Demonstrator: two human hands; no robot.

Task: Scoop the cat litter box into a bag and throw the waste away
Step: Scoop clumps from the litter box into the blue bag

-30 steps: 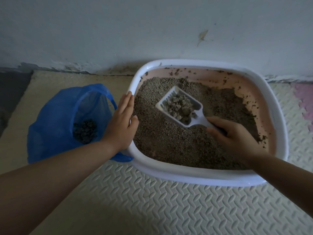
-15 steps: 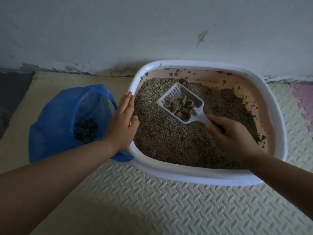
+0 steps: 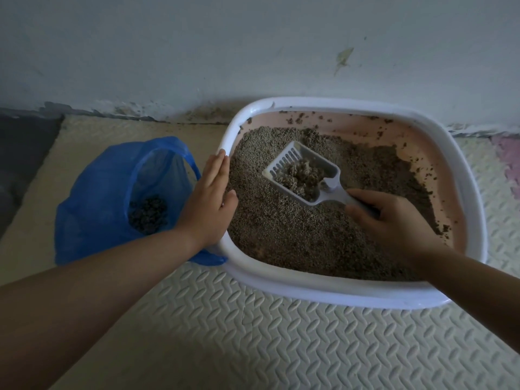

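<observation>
A cream foam mat [image 3: 281,347] with an embossed leaf-like pattern carries a rounded-rectangle litter box [image 3: 472,175], glossy white rim, pink inner wall, filled with grey gritty granules. At its 9 o'clock sits an open blue film bag [image 3: 92,192] holding dark lumps [image 3: 147,213]. The left hand [image 3: 208,204] lies flat, fingers straight, on that rim. The right hand [image 3: 394,218] grips the handle of a white slotted plastic scoop [image 3: 285,161], which points to 10 o'clock and is loaded with clumps [image 3: 302,175].
</observation>
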